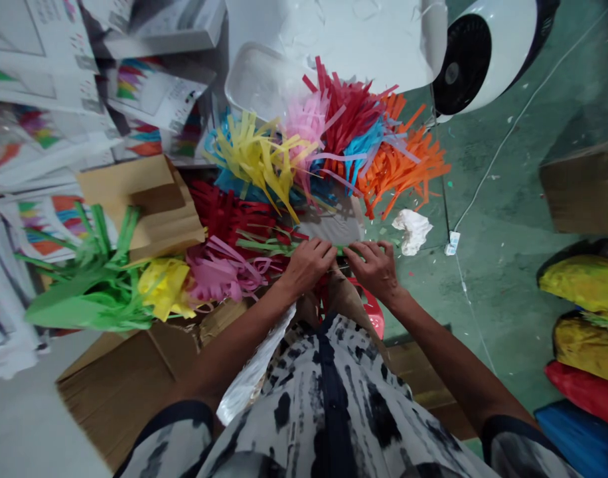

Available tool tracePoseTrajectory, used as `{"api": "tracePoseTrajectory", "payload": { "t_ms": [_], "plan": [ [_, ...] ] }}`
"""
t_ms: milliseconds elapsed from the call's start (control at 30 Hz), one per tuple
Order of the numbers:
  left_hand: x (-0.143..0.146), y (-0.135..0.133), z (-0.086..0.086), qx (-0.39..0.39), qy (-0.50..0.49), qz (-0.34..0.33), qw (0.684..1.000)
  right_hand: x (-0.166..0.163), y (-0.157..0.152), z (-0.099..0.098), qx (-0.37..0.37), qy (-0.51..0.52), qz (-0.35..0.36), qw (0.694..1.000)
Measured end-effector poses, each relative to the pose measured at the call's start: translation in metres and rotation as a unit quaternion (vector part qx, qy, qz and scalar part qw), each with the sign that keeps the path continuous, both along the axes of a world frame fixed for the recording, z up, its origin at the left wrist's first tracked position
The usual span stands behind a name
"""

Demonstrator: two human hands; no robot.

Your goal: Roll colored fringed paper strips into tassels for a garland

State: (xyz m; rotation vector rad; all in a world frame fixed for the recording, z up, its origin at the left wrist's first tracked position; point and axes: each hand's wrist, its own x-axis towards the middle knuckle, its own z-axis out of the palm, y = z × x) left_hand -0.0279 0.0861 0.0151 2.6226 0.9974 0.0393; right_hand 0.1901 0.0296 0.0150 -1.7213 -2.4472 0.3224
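My left hand (308, 264) and my right hand (376, 267) meet close together over my lap. Both have their fingers curled on a thin bundle of green paper strips (271, 246) that runs out to the left. Just beyond the hands lie red strips (229, 216) and pink strips (219, 272). Farther back is a heap of yellow strips (254, 156), pink, red, blue and orange strips (401, 166). What lies under my fingers is hidden.
A green fringe bundle (92, 292) and yellow paper (164, 285) lie at left on brown cardboard (149, 199). Printed boxes (40, 99) are stacked behind. A white fan (488, 53) stands at top right, crumpled white paper (412, 230) on the green floor, coloured bags (583, 332) at right.
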Motion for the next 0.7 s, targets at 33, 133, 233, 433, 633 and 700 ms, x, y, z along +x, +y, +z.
{"api": "tracePoseTrajectory", "payload": {
  "t_ms": [33, 133, 233, 433, 633, 700],
  "plan": [
    [-0.001, 0.001, -0.001, -0.003, 0.0, -0.001, 1.0, 0.0, 0.0, 0.001, -0.005, 0.002, -0.001, 1.0],
    [-0.003, 0.004, -0.003, -0.003, 0.0, 0.003, 1.0, -0.002, 0.002, 0.001, -0.009, 0.002, -0.002, 1.0],
    [-0.002, 0.005, -0.005, 0.009, -0.01, 0.01, 1.0, -0.002, 0.004, -0.002, -0.002, 0.001, 0.006, 1.0],
    [0.001, 0.0, -0.004, 0.006, -0.001, 0.023, 1.0, 0.002, 0.004, -0.008, 0.037, 0.003, 0.016, 0.999],
    [-0.014, -0.005, -0.004, -0.009, -0.028, 0.069, 0.997, 0.003, 0.002, -0.002, 0.004, 0.023, -0.063, 0.998],
    [-0.019, -0.004, -0.003, -0.014, -0.031, 0.111, 0.993, 0.002, 0.005, 0.002, -0.01, 0.026, -0.092, 0.995]
  ]
}}
